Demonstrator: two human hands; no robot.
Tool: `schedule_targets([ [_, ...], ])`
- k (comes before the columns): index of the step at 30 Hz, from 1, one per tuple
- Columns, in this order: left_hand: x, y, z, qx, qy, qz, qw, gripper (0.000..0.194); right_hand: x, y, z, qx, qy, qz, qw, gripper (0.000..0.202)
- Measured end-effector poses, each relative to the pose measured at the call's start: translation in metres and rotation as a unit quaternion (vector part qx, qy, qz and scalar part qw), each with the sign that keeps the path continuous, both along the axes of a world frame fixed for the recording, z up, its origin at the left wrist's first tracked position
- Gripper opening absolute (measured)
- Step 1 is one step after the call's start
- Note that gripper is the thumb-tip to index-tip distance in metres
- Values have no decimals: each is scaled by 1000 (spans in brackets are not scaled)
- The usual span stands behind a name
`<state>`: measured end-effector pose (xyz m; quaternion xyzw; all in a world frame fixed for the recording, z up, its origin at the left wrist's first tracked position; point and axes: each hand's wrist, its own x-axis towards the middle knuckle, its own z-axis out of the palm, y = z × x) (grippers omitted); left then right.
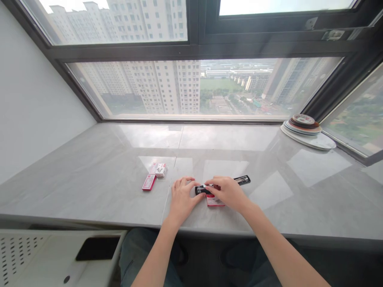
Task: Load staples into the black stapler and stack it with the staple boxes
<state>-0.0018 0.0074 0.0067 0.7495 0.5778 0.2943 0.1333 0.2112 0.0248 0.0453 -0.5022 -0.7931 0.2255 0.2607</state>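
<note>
A long black stapler-like tool [243,180] lies slantwise on the grey marble sill, its middle hidden behind my right hand. Around its left end, the thumb and fingers of my left hand [182,198] are curved and grip it. My right hand [229,193] reaches over the tool with fingertips pinched at its left part; what they hold is too small to make out. Just below the tool, partly under my right hand, sits a red and white box [215,201].
To the left on the sill [89,175] are a red box [149,182] and a small white box [160,170]. Stacked round plates or mats [308,129] stand at the back right by the window. A white chair [62,255] holding a black phone-like object [97,248] is at lower left.
</note>
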Motion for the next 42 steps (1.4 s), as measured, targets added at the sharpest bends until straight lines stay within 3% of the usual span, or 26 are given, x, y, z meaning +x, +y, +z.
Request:
schedule_targets([
  [5, -1, 3, 0, 1, -3, 4, 1000, 25, -3, -4, 3, 5, -41, -4, 999, 25],
  [10, 0, 1, 2, -2, -8, 2, 1000, 23, -2, -13, 13, -3, -61, -81, 995, 24],
  [12, 0, 1, 3, -2, -7, 3, 1000, 23, -5, -18, 16, -25, -55, -79, 995, 27],
  [15, 0, 0, 4, 0, -6, 4, 1000, 25, -8, -28, 15, -72, 12, -49, 996, 27],
  [18, -1, 0, 3, 0, -10, 5, 1000, 25, 8, -39, 4, -118, 107, -86, 983, 35],
  [23, 0, 2, 2, -6, -17, 5, 1000, 25, 61, -41, -16, -283, 213, -192, 915, 58],
  [25, 0, 2, 2, -12, -16, 3, 1000, 25, 71, -33, -15, -273, 265, -205, 902, 64],
  [28, 1, 2, 4, -17, -17, 0, 1000, 25, 63, -15, -1, -202, 308, -155, 917, 61],
  [34, 2, 2, 3, -7, -16, -4, 1000, 25, 18, 5, 21, -109, 98, -36, 989, 26],
  [38, 1, 4, -1, -10, -7, 0, 1000, 25, 0, 3, 23, -69, -20, -23, 997, 9],
  [42, -4, 4, 0, -4, -17, 4, 1000, 37, 7, 2, 25, -78, -43, 0, 996, 14],
])
